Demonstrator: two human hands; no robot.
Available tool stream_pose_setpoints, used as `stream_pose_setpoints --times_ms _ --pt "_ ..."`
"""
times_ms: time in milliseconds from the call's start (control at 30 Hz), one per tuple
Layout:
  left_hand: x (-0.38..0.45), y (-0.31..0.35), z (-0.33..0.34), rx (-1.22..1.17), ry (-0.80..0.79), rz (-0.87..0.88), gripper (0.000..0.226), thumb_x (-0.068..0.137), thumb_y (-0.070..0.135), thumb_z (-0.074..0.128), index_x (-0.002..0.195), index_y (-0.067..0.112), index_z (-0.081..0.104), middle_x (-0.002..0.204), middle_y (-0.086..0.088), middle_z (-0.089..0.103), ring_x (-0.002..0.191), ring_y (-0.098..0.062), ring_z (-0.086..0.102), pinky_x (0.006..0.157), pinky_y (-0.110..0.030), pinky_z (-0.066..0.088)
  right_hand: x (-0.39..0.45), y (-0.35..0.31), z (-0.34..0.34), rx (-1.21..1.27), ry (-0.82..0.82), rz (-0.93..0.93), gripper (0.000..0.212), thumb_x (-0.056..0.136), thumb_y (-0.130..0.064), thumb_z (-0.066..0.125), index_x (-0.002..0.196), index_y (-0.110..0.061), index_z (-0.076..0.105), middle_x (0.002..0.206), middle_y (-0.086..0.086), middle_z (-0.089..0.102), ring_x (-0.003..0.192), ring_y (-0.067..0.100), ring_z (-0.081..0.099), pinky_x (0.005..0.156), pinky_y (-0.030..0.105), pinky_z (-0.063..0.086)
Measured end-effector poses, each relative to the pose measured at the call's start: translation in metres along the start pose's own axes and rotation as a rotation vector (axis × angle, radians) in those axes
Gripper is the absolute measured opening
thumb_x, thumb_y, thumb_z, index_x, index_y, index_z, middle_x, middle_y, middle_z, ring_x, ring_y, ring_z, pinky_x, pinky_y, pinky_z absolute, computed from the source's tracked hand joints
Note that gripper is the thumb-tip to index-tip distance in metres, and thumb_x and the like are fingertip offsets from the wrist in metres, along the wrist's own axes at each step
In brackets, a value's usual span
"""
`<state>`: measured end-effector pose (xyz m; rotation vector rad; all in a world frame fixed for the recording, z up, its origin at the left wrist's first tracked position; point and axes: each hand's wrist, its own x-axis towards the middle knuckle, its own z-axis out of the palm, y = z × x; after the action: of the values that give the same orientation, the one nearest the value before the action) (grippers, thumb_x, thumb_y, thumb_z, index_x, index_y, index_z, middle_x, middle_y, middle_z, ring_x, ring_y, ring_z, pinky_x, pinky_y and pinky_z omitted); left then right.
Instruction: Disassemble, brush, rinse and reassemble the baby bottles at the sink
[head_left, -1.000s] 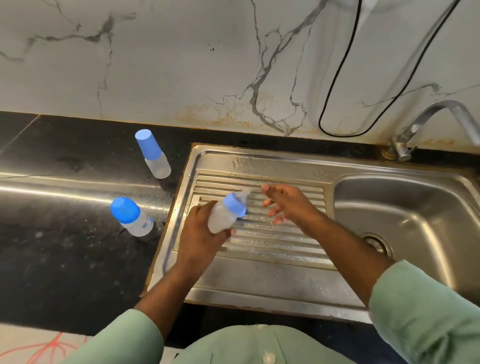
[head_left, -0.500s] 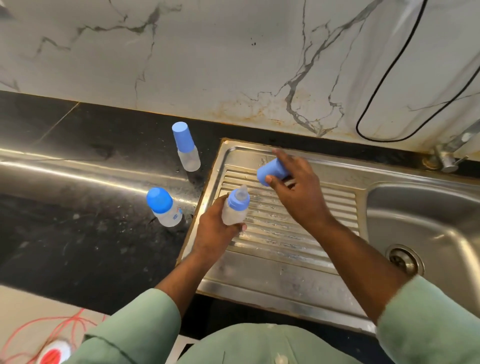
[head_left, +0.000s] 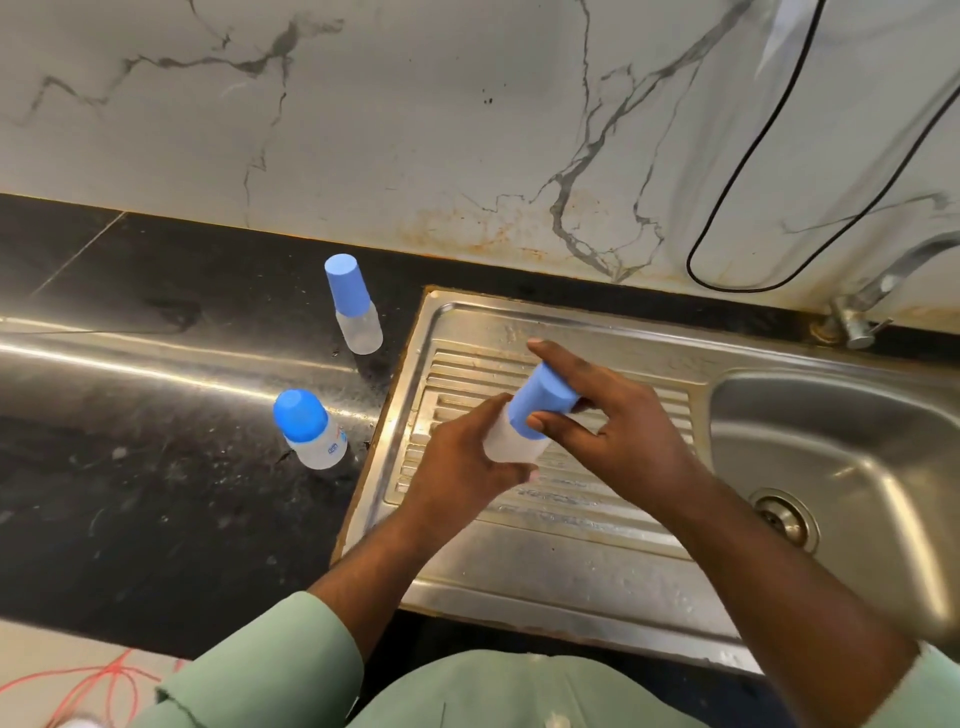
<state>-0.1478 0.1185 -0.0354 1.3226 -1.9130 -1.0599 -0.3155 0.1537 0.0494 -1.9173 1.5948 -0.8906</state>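
- The left hand wraps its curled fingers round the translucent, frosted plastic body of a small baby bottle, held tilted above the ribbed steel drainboard.
- The right hand pinches the matte blue cap between thumb and fingers; the cap is a smooth tapered cylinder with a flat top and sits over the bottle's upper end, hiding whatever is beneath it.
- Two more capped bottles stand upright on the black, speckled stone counter, left of the sink and well apart from the hands: a tall-capped bottle near the wall, and a round-capped bottle with small print on its clear body, nearer the person.
- The stainless sink basin lies to the right, wet-looking, with a round drain at its bottom; nothing shows inside it.
- A metal tap rises from the back right corner.
- A black cable loops down the white marble-veined wall, which carries rusty stains along its lower edge.
- Pale green sleeves cover both forearms.
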Motion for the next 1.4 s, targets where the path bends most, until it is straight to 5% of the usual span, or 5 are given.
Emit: stream_pose_setpoints --times_ms 267,533,700,1000,1400 --pt "-0.004 0.036 0.036 0.003 0.069 0.092 0.068 0.075 0.033 0.085 0.135 0.024 0.056 0.117 0.006 0.070 0.101 -0.009 0.065 0.085 -0.011 0.046 -0.030 -0.006 -0.006 0.003 0.307 0.107 0.063 0.084 -0.033 0.069 0.139 -0.037 0.038 0.119 -0.012 0.051 0.106 0.005 0.054 0.087 0.009 0.046" --pt "-0.002 0.014 0.008 -0.236 0.157 -0.076 0.072 0.075 0.019 0.085 0.139 0.028 0.052 0.118 0.019 0.066 0.108 0.003 0.061 0.096 -0.021 0.050 0.002 0.002 0.041 0.306 0.142 0.225 0.068 0.083 -0.018 0.076 0.142 -0.025 0.043 0.121 -0.022 0.052 0.110 -0.006 0.050 0.096 0.012 0.044" --pt "-0.012 -0.035 -0.036 0.429 -0.069 -0.351 0.063 0.088 0.037 0.072 0.144 0.027 0.045 0.127 0.009 0.062 0.111 -0.012 0.059 0.092 -0.027 0.049 0.052 -0.008 0.079 0.293 0.059 0.127 0.066 0.079 -0.014 0.078 0.139 -0.013 0.049 0.133 -0.001 0.059 0.111 0.002 0.050 0.082 -0.003 0.038" --pt "-0.040 -0.097 -0.045 0.621 -0.286 -0.492 0.080 0.096 0.043 0.057 0.157 0.011 0.016 0.165 -0.009 0.013 0.152 -0.029 0.014 0.119 -0.045 0.030 0.143 -0.023 0.161 0.283 -0.130 0.089 0.057 0.078 -0.009 0.079 0.128 -0.010 0.054 0.125 0.005 0.062 0.108 0.016 0.058 0.092 0.032 0.051" --pt "-0.038 -0.094 -0.052 0.720 -0.374 -0.442 0.061 0.104 0.009 0.040 0.157 0.009 0.011 0.165 -0.016 0.007 0.151 -0.035 0.011 0.117 -0.046 0.030 0.159 -0.020 0.210 0.228 -0.151 0.184 0.051 0.081 -0.015 0.078 0.127 -0.012 0.055 0.123 0.004 0.062 0.110 0.019 0.060 0.094 0.034 0.051"
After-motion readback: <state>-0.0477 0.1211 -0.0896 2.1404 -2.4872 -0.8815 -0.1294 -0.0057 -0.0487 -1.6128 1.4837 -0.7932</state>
